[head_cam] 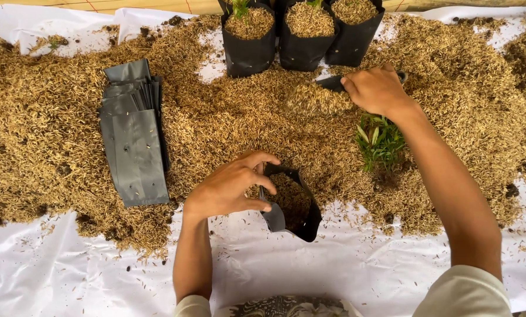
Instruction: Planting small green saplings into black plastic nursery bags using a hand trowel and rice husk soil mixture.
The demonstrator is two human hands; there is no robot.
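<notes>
1. White sheeting [69, 276] covers the ground under everything, bare nearest the person and buried further out under a broad spread of tan husk [39, 129] with a few dark clods in it.
2. Nearest, the left hand [230, 188] grips the rim of a small black bag [292, 205] – thumb on the near edge, fingers [263, 159] curled over the far side – and holds its mouth open. The bag lies tipped toward the person at the husk's edge, partly filled with husk mix.
3. Just right of it a green seedling [379, 141] lies on the husk, roots toward the sheeting, touching neither hand.
4. Beyond that, the right hand [375, 89] is closed round the handle of a dark scoop [331, 83] heaped with husk, held just above the pile – apart from the open bag.
5. To the left, a stack of flat grey bags [132, 141] lies on the husk, well apart from both hands.
6. Farthest off, three filled bags [301, 35] stand upright in a row, touching; at least two show green shoots.
7. Risks, as I judge them: the scoop is heaped, so any tilt on the way over could shed husk short of the bag, possibly onto the seedling. The bag's mouth is narrow and soft; if the left grip slackens, the rim could fold shut or the bag tip and spill onto the sheeting. The right forearm passes right over the seedling and could brush it.
</notes>
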